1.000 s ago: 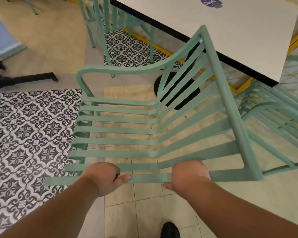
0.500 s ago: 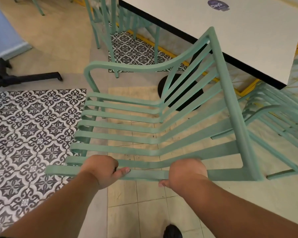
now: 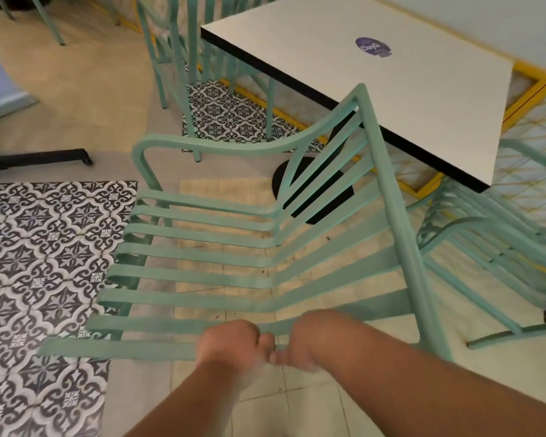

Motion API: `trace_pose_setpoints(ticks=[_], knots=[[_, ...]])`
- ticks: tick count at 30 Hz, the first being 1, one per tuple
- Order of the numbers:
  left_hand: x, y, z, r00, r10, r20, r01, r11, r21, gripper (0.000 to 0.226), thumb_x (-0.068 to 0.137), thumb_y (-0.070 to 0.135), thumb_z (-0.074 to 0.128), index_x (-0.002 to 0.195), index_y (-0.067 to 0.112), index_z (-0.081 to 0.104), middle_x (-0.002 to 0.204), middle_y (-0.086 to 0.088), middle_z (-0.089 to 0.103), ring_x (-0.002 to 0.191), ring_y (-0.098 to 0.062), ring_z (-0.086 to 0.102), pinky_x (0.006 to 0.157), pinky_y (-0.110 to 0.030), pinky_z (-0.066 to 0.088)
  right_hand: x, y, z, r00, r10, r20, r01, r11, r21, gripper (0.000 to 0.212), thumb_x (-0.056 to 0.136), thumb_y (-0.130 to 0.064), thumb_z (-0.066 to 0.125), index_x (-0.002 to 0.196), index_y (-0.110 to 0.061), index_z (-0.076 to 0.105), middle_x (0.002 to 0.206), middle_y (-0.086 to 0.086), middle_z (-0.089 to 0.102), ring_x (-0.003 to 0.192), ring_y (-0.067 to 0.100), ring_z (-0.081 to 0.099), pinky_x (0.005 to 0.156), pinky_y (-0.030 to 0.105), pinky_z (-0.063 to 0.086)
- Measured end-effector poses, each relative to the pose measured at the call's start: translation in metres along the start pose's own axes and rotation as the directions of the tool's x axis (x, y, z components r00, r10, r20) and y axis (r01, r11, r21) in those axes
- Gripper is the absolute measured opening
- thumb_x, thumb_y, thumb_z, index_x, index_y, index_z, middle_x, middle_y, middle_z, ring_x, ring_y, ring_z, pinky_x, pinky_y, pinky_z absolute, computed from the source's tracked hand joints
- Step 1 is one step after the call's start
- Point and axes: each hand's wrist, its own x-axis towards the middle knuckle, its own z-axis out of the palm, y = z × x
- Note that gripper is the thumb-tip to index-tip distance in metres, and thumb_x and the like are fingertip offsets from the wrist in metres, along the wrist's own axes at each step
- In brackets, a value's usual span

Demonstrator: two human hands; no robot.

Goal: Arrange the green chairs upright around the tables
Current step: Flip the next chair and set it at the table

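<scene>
Green chair (image 3: 265,260), slatted and with a curved armrest, fills the middle of the view. It lies turned on its side: the slats run left to right, and the top rail of its back rises toward one o'clock until it overlaps the near edge of the white table (image 3: 391,89). Both hands grip the nearest slat at about six o'clock. The left hand (image 3: 230,345) is curled closed around that slat, thumb toward the right. The right hand (image 3: 309,339) is closed on the same slat just beside it, and the two hands touch at thumb and knuckles. Both are slightly blurred.

The table stands at one o'clock, its top bearing a round purple sticker (image 3: 373,47). Its dark round base (image 3: 312,190) shows through the chair's slats near the centre.

At three o'clock another green chair (image 3: 501,247) lies tipped beside the table, near the right edge of the view, its slats and legs close to the held chair's back. At eleven to twelve o'clock, upright green chairs (image 3: 177,58) stand at the far side of the table.

Patterned black-and-white tiles (image 3: 44,263) cover the floor at nine o'clock and in a smaller patch under the far chairs; plain pale tiles lie beneath the held chair. A black metal foot (image 3: 44,157) lies on the floor at ten o'clock. No container is in view.
</scene>
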Motion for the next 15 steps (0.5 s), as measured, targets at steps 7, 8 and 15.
trace_pose_setpoints(ticks=[7,8,15], knots=[[-0.004,-0.001,-0.002,1.000,0.016,-0.026,-0.016,1.000,-0.021,0.056,0.081,0.056,0.022,0.072,0.019,0.063,0.067,-0.001,0.061,0.066,-0.014,0.059,0.066,-0.030,0.052,-0.010,0.067,-0.139,0.798,-0.031,-0.601,-0.063,0.989,-0.135,0.012,0.097,-0.028,0.053,0.104,-0.019,0.057,0.094,0.003,0.055,0.097,0.029,0.053,0.085,0.044,0.048],[-0.004,0.000,-0.003,1.000,0.018,-0.023,-0.018,1.000,-0.020,0.056,0.081,0.056,0.022,0.072,0.019,0.063,0.067,-0.001,0.062,0.066,-0.014,0.059,0.067,-0.030,0.053,-0.009,0.080,-0.152,0.750,-0.016,-0.661,-0.136,0.975,-0.177,0.010,0.095,-0.030,0.053,0.099,-0.021,0.051,0.089,0.003,0.049,0.094,0.028,0.048,0.083,0.044,0.045],[-0.004,-0.001,-0.004,0.999,0.025,-0.035,-0.025,1.000,-0.002,0.053,0.083,0.056,0.024,0.071,0.022,0.062,0.066,0.001,0.061,0.065,-0.012,0.057,0.065,-0.031,0.053,0.017,0.149,-0.174,0.717,0.115,-0.687,-0.281,0.950,-0.134,0.036,0.095,-0.029,0.052,0.127,-0.016,0.061,0.125,0.006,0.045,0.114,0.034,0.045,0.093,0.047,0.048]])
